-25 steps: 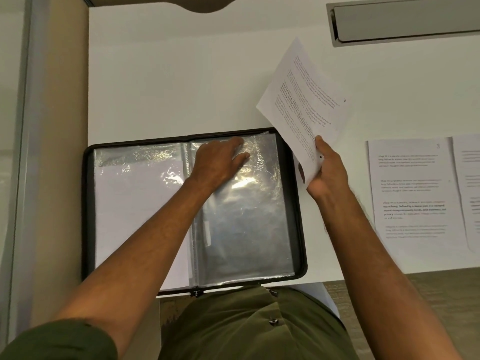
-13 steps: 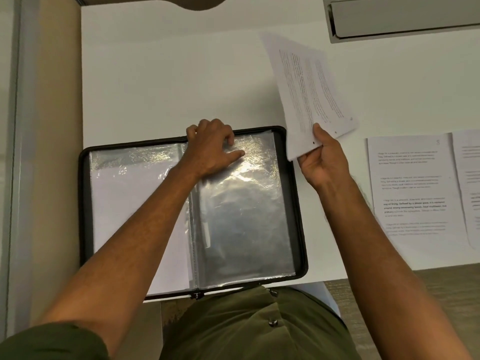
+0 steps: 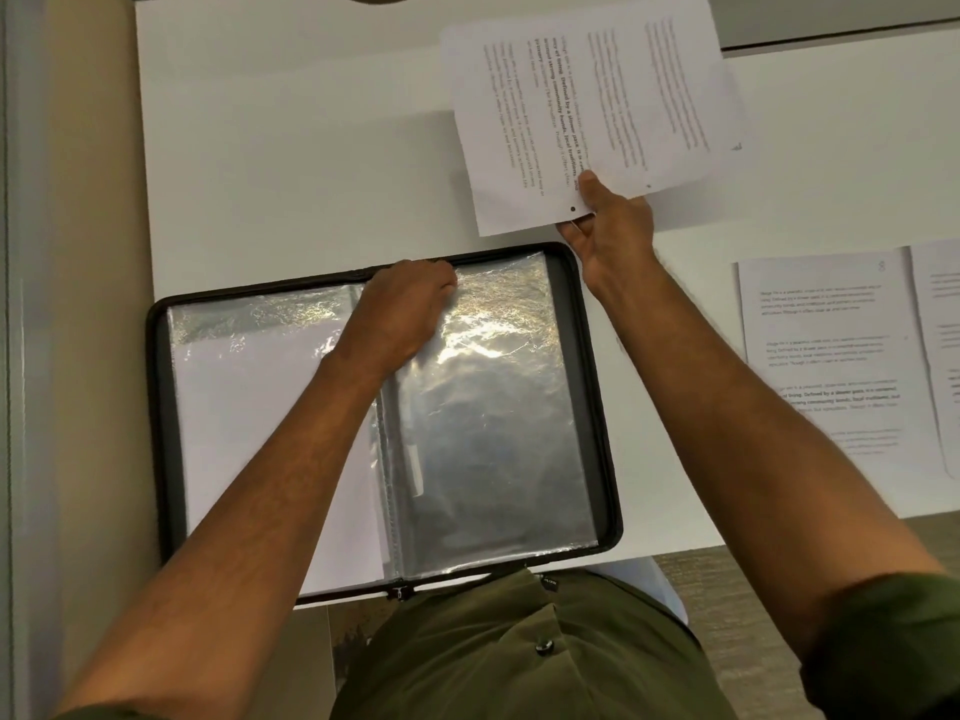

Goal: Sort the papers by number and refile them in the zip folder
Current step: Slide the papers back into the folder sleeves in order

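Observation:
A black zip folder (image 3: 600, 407) lies open on the white table, showing clear plastic sleeves. The left sleeve holds a white sheet (image 3: 249, 433); the right sleeve (image 3: 493, 433) looks empty. My left hand (image 3: 400, 309) rests at the top edge of the right sleeve near the spine, fingers curled at the sleeve's opening. My right hand (image 3: 613, 226) pinches the lower edge of printed papers (image 3: 587, 106) held up above the folder's far right corner. Two sheets seem to overlap in that grip.
More printed pages (image 3: 826, 356) lie flat on the table to the right of the folder, one partly cut off at the frame edge (image 3: 943, 324). A grey recessed channel (image 3: 841, 18) runs along the far right. A beige panel (image 3: 88, 304) borders the table's left side.
My right hand lifted the papers farther from me and turned them toward the left, now fanned into two sheets. My left hand slid up to the top edge of the right sleeve.

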{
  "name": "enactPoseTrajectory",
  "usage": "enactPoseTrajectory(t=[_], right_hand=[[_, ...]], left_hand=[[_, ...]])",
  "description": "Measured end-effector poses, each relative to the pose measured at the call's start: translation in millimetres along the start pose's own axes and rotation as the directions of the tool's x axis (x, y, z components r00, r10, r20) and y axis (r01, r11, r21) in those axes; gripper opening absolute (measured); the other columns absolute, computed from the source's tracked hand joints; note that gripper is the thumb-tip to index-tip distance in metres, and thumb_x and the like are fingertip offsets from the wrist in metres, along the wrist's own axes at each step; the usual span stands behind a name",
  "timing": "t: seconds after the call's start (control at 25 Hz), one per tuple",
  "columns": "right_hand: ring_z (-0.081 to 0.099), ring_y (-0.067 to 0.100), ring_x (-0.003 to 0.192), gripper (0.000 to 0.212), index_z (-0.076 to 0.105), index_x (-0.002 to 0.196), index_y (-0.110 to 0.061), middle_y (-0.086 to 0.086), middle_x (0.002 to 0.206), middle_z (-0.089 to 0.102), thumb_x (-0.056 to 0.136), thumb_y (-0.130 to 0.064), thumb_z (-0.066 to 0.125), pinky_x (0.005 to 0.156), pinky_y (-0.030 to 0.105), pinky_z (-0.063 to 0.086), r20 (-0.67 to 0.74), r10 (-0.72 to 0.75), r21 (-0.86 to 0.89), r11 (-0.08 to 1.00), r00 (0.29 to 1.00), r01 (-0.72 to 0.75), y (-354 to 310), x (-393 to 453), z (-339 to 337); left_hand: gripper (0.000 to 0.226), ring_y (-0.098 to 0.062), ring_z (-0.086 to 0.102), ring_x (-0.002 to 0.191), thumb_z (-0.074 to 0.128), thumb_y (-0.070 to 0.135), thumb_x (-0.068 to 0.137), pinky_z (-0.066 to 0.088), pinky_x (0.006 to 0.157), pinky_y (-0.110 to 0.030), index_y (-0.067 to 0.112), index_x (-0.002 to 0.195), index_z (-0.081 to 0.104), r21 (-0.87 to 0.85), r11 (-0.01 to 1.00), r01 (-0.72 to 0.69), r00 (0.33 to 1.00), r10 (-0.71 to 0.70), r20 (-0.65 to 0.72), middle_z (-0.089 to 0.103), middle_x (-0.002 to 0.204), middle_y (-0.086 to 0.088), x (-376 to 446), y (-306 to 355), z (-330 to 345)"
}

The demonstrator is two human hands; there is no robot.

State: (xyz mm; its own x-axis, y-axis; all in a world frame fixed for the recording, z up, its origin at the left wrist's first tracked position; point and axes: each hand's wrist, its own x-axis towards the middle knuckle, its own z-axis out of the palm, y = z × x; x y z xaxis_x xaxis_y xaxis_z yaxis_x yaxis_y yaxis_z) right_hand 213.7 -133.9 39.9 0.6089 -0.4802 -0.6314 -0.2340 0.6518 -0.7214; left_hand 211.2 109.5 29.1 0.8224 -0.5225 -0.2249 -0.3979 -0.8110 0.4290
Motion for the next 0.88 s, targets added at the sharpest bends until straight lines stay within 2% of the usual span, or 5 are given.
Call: enactPoseTrajectory(t=[0.2,0.36,0.52,0.68,0.88], right_hand=[[0.072,0.029,0.113,0.045,0.056,0.139,-0.008,0.012,0.131,0.07,0.097,-0.002,0.071,0.083,0.047,0.065,0.109,-0.091,-0.144,0.984,0.99,0.106,12,9,9],[0.074,0.023,0.107,0.046,0.053,0.142,-0.006,0.01,0.128,0.071,0.099,-0.004,0.068,0.077,0.04,0.064,0.273,-0.13,-0.315,0.924,0.953,0.216,20,10,10],[0.077,0.022,0.103,0.042,0.056,0.14,-0.005,0.004,0.118,0.075,0.1,-0.008,0.068,0.077,0.038,0.064,0.422,-0.084,-0.458,0.84,0.903,0.292,16,11,7],[0.076,0.02,0.104,0.043,0.056,0.141,-0.003,0.005,0.119,0.074,0.1,-0.011,0.068,0.08,0.037,0.064,0.492,-0.071,-0.544,0.752,0.867,0.371,9,16,7],[0.076,0.006,0.089,0.031,0.059,0.131,-0.013,-0.004,0.109,0.073,0.101,-0.013,0.067,0.07,0.024,0.061,0.565,0.074,-0.658,0.641,0.821,0.395,-2,18,9]], left_hand=[[0.016,-0.024,0.055,0.078,0.052,0.015,0.098,0.047,0.073,-0.04,0.022,0.086,0.059,0.03,1.0,-0.004,1.0,0.005,-0.009,0.063,0.079,0.001,2,1,-1],[0.014,-0.028,0.058,0.083,0.05,0.018,0.101,0.049,0.076,-0.043,0.02,0.091,0.06,0.034,0.999,-0.009,1.0,0.01,-0.017,0.067,0.086,-0.004,1,2,-3],[0.018,-0.033,0.059,0.088,0.047,0.02,0.105,0.048,0.081,-0.043,0.012,0.105,0.063,0.06,0.998,-0.02,0.999,0.023,-0.042,0.068,0.093,-0.011,1,5,-7],[0.012,-0.029,0.059,0.087,0.047,0.015,0.103,0.036,0.091,-0.044,0.017,0.101,0.06,0.168,0.986,0.006,0.997,0.006,-0.074,0.068,0.091,-0.004,6,11,-8],[0.019,-0.026,0.054,0.088,0.042,0.015,0.105,0.034,0.092,-0.046,0.021,0.094,0.057,0.107,0.994,0.018,0.995,-0.007,-0.097,0.061,0.089,0.001,10,10,-9]])
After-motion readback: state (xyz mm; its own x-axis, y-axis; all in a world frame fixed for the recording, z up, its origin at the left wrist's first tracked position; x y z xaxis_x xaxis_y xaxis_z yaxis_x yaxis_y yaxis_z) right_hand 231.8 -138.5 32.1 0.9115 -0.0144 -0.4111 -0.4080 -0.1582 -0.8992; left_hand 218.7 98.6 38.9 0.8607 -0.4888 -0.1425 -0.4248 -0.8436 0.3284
